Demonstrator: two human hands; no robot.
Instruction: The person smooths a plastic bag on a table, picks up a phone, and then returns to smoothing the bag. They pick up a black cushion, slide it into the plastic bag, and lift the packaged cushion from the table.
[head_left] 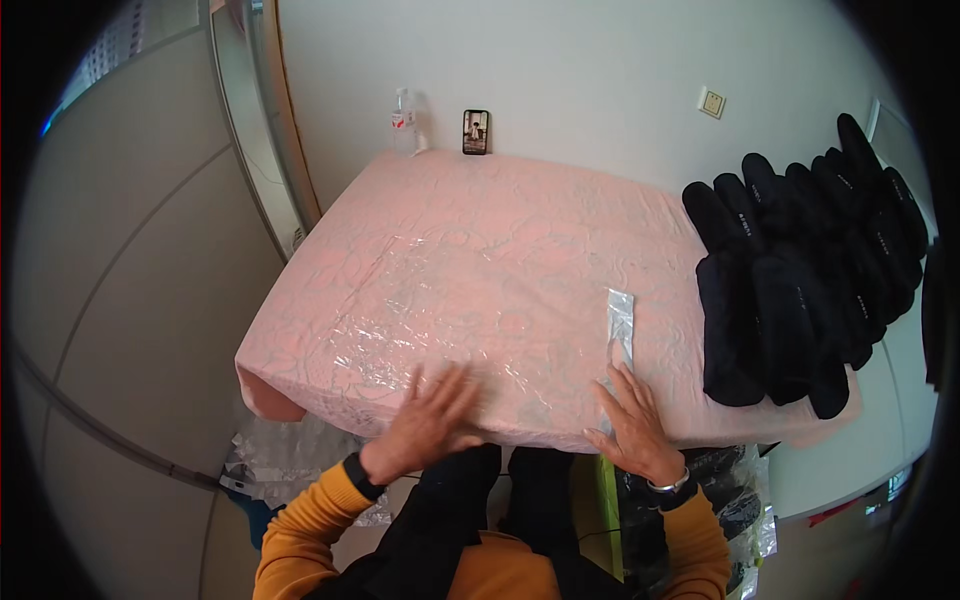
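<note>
A clear plastic bag (pixel 400 320) lies flat and glossy on the pink patterned tablecloth, its outline hard to follow. A silvery strip (pixel 621 315) runs along its right side. My left hand (pixel 425 420) is over the near part of the plastic, palm down with fingers apart, slightly smeared by motion. Palm down too, my right hand (pixel 632 425) spreads its fingers at the lower end of the strip and partly covers it. Neither hand holds anything that I can see.
Black soft, long pieces with rounded ends (pixel 780 290) are piled at the table's right. A phone (pixel 476 132) and a clear bottle (pixel 403 122) stand at the back by the wall. Crumpled clear plastic (pixel 300 460) and a dark plastic-wrapped bundle (pixel 700 510) sit below the near edge.
</note>
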